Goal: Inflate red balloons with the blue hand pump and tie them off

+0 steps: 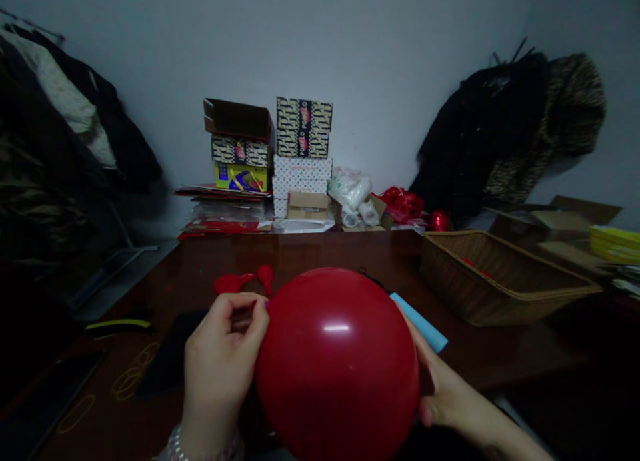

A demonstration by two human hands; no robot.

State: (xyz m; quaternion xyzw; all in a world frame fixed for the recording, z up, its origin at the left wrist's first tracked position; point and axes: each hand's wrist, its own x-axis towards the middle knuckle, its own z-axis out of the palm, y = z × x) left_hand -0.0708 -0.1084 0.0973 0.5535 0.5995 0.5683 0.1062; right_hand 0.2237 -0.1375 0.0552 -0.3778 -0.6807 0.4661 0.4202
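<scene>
A large inflated red balloon (337,361) fills the lower middle of the view. My right hand (440,387) holds it from the right side, with part of the fingers hidden behind it. At the balloon's upper left edge, my left hand (223,354) has thumb and index finger pressed together in a pinch. What is between those fingertips, if anything, is too small to make out. Just beyond my left hand lie two limp red balloons (233,283). A light blue tube-like object (419,322) sits behind the balloon on the right, partly covered.
A wicker basket (500,281) with some red pieces stands at the right of the brown table (350,249). At left lie rubber bands (131,375), a yellow-and-black tool (119,327) and dark flat objects. Stacked boxes (303,174) and plastic bags line the wall.
</scene>
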